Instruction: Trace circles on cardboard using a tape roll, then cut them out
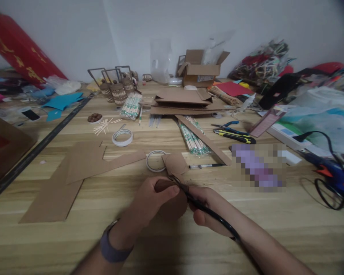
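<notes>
My left hand (151, 198) is closed on a piece of brown cardboard (173, 206) with a rounded lower edge, its thumb lying on top. My right hand (208, 206) grips what look like black-handled scissors (200, 206). Their blades meet the cardboard just beyond my left thumb, and the long handle runs back over my right wrist. Past the blades lies a cardboard piece with a round outline (174, 163); whether it joins the held piece is hidden. Beside it rests a roll of tape (156, 161), and a black pen (206, 166) lies to the right.
Cut cardboard sheets (54, 198) lie left, near another tape roll (122, 137). Bagged sticks (193, 137) and folded cardboard (183, 98) sit ahead. Right are a yellow-black utility knife (235, 136), pliers (227, 125) and a blue glue gun (336, 175) with cord. Small stick-built buckets (119, 93) stand behind.
</notes>
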The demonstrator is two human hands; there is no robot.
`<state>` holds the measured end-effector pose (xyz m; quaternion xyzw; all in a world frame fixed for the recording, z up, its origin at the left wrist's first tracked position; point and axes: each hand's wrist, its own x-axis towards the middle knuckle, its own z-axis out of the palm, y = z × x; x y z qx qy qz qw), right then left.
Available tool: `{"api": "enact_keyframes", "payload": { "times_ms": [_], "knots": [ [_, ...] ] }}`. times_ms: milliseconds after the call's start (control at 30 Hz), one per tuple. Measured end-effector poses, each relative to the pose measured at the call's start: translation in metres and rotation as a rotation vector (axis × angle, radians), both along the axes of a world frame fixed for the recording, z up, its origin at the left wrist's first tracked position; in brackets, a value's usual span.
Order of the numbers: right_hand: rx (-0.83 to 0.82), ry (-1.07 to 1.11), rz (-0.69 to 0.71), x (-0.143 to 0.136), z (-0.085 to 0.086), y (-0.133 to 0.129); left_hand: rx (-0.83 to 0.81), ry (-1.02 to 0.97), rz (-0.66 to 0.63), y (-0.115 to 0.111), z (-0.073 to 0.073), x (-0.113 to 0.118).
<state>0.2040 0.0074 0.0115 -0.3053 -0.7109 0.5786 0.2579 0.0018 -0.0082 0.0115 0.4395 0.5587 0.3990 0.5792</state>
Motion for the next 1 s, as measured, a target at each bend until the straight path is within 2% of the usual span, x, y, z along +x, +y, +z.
{"api": "enact_keyframes", "payload": {
  "times_ms": [133,433,633,800,1000],
  "knots": [
    [-0.033,-0.05,-0.016,0.0,-0.0002,-0.0022,0.014,0.03,-0.013,0.0008,-0.0002,-0.0002],
    [-0.095,-0.021,-0.025,-0.0015,0.0018,-0.0058,0.001,0.025,-0.044,0.0003,0.0078,-0.0002],
    [-0.152,-0.033,-0.041,-0.0037,0.0028,-0.0069,-0.012,0.042,-0.042,-0.0007,0.0056,-0.0024],
    [-0.138,-0.031,-0.033,-0.0023,-0.0008,-0.0076,-0.016,0.021,-0.073,-0.0003,0.0075,-0.0016],
    [-0.106,-0.051,-0.023,-0.0021,-0.0008,-0.0061,-0.014,0.02,-0.022,0.0005,0.0092,-0.0002]
  ]
}}
